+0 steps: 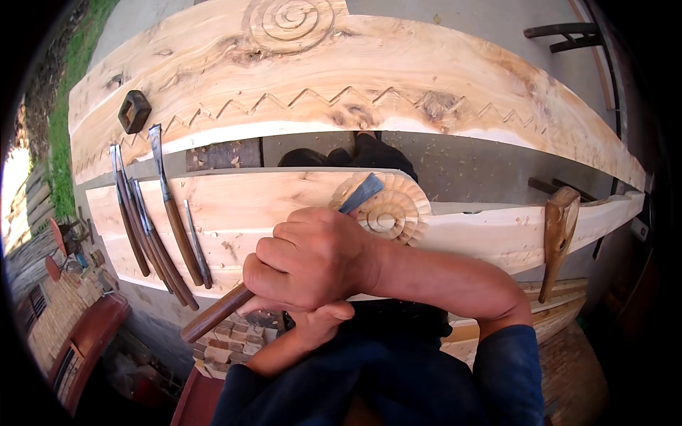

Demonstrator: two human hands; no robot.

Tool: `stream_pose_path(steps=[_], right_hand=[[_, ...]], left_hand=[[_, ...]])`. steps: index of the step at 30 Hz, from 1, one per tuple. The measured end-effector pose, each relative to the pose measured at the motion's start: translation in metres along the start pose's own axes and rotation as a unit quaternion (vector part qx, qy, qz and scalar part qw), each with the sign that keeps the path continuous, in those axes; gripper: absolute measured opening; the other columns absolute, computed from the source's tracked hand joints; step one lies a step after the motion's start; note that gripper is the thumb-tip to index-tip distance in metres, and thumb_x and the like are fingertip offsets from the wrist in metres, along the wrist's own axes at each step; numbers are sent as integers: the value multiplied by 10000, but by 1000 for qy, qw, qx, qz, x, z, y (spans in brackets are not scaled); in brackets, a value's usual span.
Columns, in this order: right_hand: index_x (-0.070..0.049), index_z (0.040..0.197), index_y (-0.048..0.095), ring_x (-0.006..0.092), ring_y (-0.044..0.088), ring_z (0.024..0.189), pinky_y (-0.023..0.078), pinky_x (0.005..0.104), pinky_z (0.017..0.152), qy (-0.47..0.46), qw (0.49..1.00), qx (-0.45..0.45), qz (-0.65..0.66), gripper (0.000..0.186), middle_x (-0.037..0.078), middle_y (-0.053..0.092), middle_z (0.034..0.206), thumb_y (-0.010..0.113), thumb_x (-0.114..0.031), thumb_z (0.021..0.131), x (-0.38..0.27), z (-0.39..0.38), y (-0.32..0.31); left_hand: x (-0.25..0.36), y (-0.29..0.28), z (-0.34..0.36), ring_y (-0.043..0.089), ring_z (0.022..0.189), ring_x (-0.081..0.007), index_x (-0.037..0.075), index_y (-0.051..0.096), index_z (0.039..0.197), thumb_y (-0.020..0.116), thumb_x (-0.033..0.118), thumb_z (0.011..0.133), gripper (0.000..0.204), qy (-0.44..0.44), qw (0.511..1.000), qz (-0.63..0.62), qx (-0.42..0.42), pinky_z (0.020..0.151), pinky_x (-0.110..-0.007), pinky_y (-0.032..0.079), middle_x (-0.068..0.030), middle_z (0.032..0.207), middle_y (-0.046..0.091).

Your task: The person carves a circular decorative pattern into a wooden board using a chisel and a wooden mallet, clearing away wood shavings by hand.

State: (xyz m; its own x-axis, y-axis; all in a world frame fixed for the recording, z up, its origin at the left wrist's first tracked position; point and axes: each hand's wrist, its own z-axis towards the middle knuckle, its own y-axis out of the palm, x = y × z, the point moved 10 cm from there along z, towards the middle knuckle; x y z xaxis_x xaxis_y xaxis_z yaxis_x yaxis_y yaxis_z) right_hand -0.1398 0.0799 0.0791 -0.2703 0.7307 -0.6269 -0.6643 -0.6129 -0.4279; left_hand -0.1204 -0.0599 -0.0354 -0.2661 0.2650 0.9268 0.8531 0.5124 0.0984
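Chisel (284,263) is lying slantwise across the near plank (270,206), its brown wooden handle sticking out toward the lower left and its flat steel blade resting on the carved rosette (391,209) at the plank's far edge. The right hand (309,259) is wrapping the handle with all its fingers curled tight — a full, closed grip around the tool, knuckles facing up. The left hand (320,316) is sitting just beneath it, largely hidden; only the thumb side is showing, pressed against the underside of the right hand, so I cannot tell whether its grip is closing on the handle or merely bracing.

To the left on the same plank, a row of spare chisels (160,234) is lying side by side, blades pointing away from the person. A small dark block (133,111) is sitting on the far plank (398,78), which is carrying a carved zigzag line (341,99) and a spiral (291,20) near its top edge. At the right, a wooden mallet (558,238) is leaning over the end of the near plank — well apart from both hands. Stacked wood offcuts (231,341) are showing below the plank, near the person's blue sleeves (501,373).
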Motion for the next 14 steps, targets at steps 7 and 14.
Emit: stream_pose_path(steps=[7, 14], right_hand=[[-98, 807, 608, 135, 517, 512, 415, 301, 450, 22, 999, 17, -34, 432, -8, 419, 651, 872, -439, 788, 7, 2, -5], [-101, 811, 628, 131, 543, 513, 439, 317, 455, 50, 995, 56, -66, 405, -7, 416, 647, 860, -433, 815, 15, 3, -24]], left_hand=[[24, 0, 20, 354, 1578, -296, 65, 221, 1700, 930, 652, 788, 1296, -52, 994, -76, 61, 1330, -470, 278, -112, 1684, 358], [35, 0, 32, 444, 1458, -267, 20, 302, 1641, 880, 698, 828, 1206, 31, 999, 6, 10, 1208, -437, 383, -106, 1612, 405]])
